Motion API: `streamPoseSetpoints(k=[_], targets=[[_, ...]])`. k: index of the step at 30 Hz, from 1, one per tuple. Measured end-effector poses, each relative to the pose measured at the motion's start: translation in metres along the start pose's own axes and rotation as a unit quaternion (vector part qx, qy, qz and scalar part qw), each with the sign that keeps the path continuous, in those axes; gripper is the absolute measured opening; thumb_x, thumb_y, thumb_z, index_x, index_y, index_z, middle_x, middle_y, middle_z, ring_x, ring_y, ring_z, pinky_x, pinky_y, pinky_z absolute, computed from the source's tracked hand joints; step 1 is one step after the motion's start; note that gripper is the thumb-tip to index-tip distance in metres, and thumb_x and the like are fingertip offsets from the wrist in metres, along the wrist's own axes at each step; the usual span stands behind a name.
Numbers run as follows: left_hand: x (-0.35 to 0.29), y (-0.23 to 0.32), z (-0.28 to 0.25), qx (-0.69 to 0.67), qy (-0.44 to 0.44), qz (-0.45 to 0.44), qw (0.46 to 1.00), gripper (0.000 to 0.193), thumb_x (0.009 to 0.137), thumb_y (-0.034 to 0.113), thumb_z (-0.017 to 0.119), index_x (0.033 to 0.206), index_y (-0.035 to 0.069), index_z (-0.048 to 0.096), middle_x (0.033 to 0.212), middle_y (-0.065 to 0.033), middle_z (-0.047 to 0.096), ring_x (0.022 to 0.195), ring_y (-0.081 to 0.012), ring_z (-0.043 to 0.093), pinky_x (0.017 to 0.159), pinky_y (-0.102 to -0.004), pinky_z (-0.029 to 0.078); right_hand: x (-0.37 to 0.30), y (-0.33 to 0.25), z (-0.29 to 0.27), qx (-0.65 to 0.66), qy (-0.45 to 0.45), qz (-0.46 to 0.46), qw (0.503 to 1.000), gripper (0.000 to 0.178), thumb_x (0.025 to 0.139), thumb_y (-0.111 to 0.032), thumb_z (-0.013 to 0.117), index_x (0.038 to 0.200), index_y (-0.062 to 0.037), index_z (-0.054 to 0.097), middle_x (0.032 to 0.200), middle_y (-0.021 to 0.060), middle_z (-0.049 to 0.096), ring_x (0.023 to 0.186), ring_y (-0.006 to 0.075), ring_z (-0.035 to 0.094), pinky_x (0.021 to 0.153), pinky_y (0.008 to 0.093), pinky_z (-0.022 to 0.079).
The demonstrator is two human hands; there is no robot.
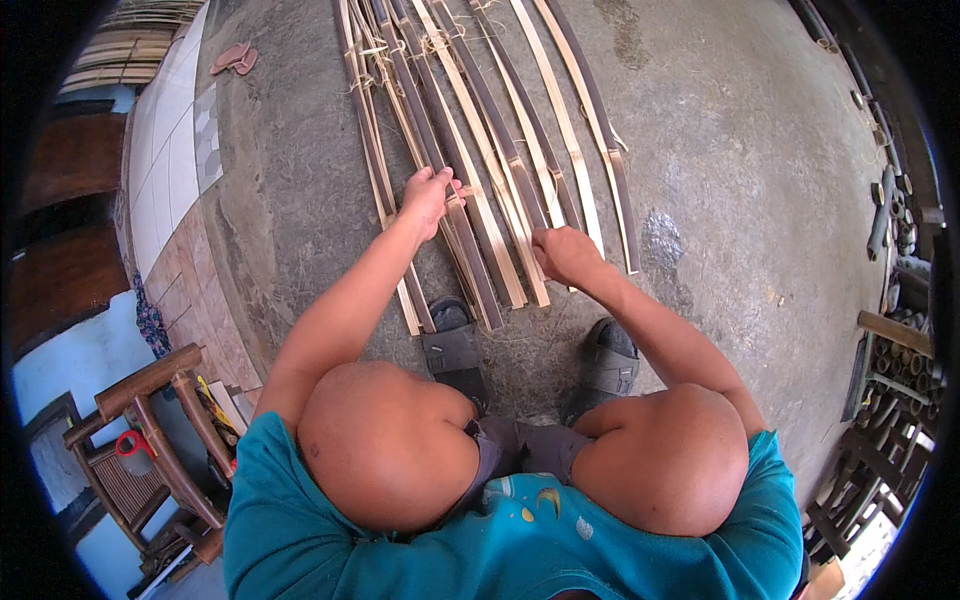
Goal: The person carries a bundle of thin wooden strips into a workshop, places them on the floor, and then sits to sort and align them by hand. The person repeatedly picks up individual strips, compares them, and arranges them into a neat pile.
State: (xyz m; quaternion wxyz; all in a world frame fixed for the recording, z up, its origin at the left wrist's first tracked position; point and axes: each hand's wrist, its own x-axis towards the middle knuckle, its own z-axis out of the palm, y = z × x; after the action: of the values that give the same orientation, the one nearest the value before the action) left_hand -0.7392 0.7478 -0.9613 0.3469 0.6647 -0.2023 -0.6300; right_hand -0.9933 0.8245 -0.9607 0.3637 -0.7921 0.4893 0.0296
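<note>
Long split bamboo strips (475, 270), some dark-skinned and some pale, lie side by side on the concrete, their near ends toward my feet. Around a dark strip and pale ones in the left part of the row, my left hand (426, 203) is closed, thumb on top. My right hand (570, 258) is closed at the near part of the middle strips; its fingertips are partly hidden. Farther up, thin pale fibre ties (432, 43) cross several strips. A separate dark-and-pale strip (620, 190) forms the right edge of the row.
My sandalled feet (455, 355) stand just short of the strip ends. Pink slippers (234, 58) lie at the far left. A bamboo chair (150, 440) with a red tape roll (131, 446) stands at left. Bamboo tubes (900, 365) are stacked along the right side.
</note>
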Motion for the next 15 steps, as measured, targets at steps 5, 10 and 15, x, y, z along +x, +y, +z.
streamPoseSetpoints(k=[5, 10, 15], targets=[[-0.002, 0.002, 0.001, 0.021, 0.023, 0.010, 0.999, 0.028, 0.099, 0.020, 0.056, 0.118, 0.001, 0.047, 0.095, -0.0102, 0.057, 0.080, -0.0208, 0.062, 0.068, -0.0362, 0.057, -0.016, -0.016, 0.016, -0.092, -0.010, 0.004, 0.996, 0.046, 0.084, -0.039, 0.071, 0.099, 0.0023, 0.057, 0.082, 0.0198, 0.069, 0.080, 0.0352, 0.070, 0.069, 0.0441, 0.057], [0.005, -0.004, -0.004, 0.043, 0.017, 0.032, 0.998, 0.030, 0.097, 0.019, 0.059, 0.117, 0.000, 0.048, 0.090, -0.0081, 0.059, 0.078, -0.0185, 0.064, 0.064, -0.0339, 0.056, -0.013, -0.031, 0.034, -0.180, -0.035, 0.057, 0.981, 0.060, 0.080, -0.043, 0.076, 0.107, 0.0021, 0.048, 0.091, 0.0174, 0.067, 0.082, 0.0282, 0.072, 0.068, 0.0372, 0.060], [-0.004, 0.002, -0.001, 0.042, 0.003, 0.010, 0.999, 0.026, 0.098, 0.020, 0.058, 0.117, 0.004, 0.049, 0.095, -0.0093, 0.058, 0.081, -0.0211, 0.062, 0.070, -0.0378, 0.056, -0.022, -0.034, 0.048, -0.138, -0.013, 0.081, 0.987, 0.040, 0.083, -0.022, 0.071, 0.106, 0.0022, 0.050, 0.101, 0.0227, 0.061, 0.088, 0.0339, 0.069, 0.071, 0.0375, 0.060]])
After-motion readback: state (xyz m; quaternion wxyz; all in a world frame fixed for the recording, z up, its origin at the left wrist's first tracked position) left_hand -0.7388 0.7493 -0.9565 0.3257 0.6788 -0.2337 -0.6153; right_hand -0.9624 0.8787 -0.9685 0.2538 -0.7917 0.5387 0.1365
